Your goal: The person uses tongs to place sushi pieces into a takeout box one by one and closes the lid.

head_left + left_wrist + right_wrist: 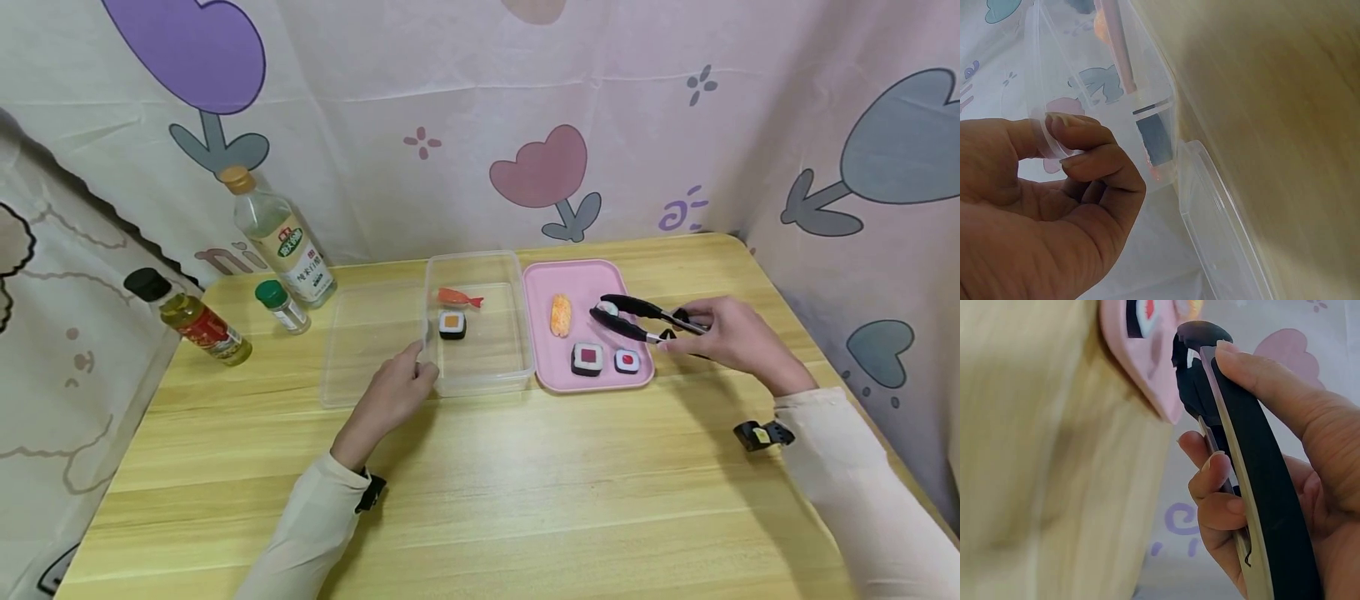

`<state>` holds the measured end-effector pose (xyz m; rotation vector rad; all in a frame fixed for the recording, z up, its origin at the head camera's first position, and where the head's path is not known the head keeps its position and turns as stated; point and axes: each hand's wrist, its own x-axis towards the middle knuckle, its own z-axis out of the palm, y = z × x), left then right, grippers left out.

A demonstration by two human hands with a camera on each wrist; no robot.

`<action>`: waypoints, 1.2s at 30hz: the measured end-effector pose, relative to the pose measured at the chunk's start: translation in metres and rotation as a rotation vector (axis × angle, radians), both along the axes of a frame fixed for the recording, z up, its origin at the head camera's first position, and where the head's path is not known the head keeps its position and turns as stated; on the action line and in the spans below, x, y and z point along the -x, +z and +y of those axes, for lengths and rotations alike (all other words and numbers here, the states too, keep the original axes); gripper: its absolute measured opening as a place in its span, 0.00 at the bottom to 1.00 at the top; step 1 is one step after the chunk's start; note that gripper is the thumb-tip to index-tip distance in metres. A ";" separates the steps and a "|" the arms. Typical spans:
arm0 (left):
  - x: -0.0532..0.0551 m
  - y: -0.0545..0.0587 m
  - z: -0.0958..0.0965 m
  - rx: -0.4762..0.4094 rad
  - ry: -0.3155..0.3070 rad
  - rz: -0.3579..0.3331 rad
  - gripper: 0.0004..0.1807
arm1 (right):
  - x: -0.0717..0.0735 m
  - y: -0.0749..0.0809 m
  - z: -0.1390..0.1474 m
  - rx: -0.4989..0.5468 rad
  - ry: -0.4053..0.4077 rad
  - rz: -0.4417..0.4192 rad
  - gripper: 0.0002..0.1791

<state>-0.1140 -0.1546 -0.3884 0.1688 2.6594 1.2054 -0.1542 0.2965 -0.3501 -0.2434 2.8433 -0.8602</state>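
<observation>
My left hand point(396, 385) pinches the left rim of a clear plastic box point(487, 382) between thumb and fingers. Inside the box lie a shrimp sushi piece point(459, 297) and a sushi roll with an orange centre point(452, 325). A pair of black-tipped tongs point(1260, 469) is gripped in my right hand point(738, 337). Over the pink tray point(555, 381), the tong tips are around a small whitish piece point(608, 308), mostly hidden by them. Also on the tray are an orange oblong sushi piece point(560, 316), a larger roll point(587, 359) and a small red-centred roll point(627, 361).
A clear lid point(367, 350) lies flat left of the box. Behind it stand a tall clear bottle point(288, 242), a green-capped shaker point(283, 308) and a dark-capped oil bottle point(195, 321). Patterned curtain point(360, 125) hangs along the table's back edge.
</observation>
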 end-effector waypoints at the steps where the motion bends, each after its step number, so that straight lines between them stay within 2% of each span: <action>1: 0.000 0.000 0.000 -0.001 -0.002 0.001 0.12 | 0.001 0.002 0.000 0.003 -0.002 -0.003 0.42; 8: 0.001 0.000 0.001 0.010 -0.003 0.008 0.15 | 0.010 0.024 -0.007 -0.006 -0.007 0.036 0.43; 15: 0.001 0.000 0.001 0.011 0.001 0.004 0.13 | 0.018 0.044 -0.022 -0.006 0.011 0.083 0.38; 18: 0.001 0.000 0.002 0.011 0.001 0.003 0.11 | 0.021 0.051 -0.031 -0.011 0.031 0.107 0.35; 24: 0.001 -0.001 0.001 0.012 0.001 -0.004 0.15 | 0.028 0.065 -0.055 0.011 0.107 0.152 0.23; 29: 0.001 -0.002 0.001 0.004 -0.005 0.005 0.16 | 0.032 0.073 -0.077 0.009 0.162 0.163 0.21; 36: -0.001 0.000 0.001 0.013 0.002 -0.013 0.33 | 0.039 0.078 -0.110 0.004 0.277 0.166 0.23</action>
